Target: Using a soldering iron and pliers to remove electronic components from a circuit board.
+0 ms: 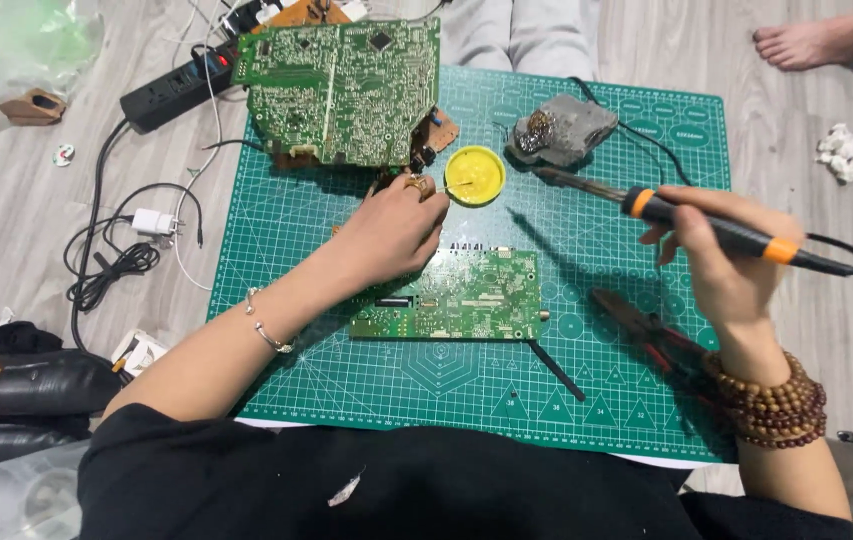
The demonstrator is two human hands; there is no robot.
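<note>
Mat (586,390) carries all work. Large board (346,90) at its far edge, small board (466,295) at centre; no joint visibly under the tip, so soldering appears barely begun. Right hand (726,260) wraps its fingers round the iron (716,228), raised clear. Left hand (396,225) pinches thin solder wire near the yellow tin (474,175). Pliers (646,330) lie under the right wrist; power strip (181,90) off-mat.

the left hand (391,228) covers the small circuit board's (461,296) upper left corner; the pliers (646,335) run under the right wrist; another person's bare foot (814,42) is cut off at the top edge.
</note>
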